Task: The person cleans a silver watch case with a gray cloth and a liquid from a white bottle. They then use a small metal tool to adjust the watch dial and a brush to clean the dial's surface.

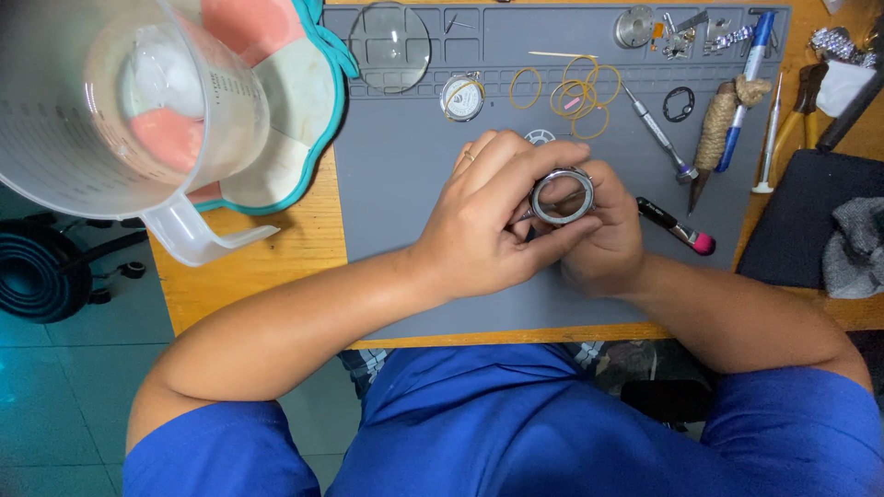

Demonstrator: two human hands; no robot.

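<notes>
A grey work mat (405,166) lies under both hands. Far left of the grip, a clear plastic measuring jug (120,101) looms close to the camera. The left hand (488,221) and right hand (603,235) meet over the mat, both closed on a round metal watch case (562,196), pinched at its rim between fingertips. Its open face looks up toward the camera; being a ring, it shows no clear long axis. Just right of the grip lies a pink-tipped tool (677,227); beyond it, yellow rubber bands (580,92) and a watch dial (461,97).
</notes>
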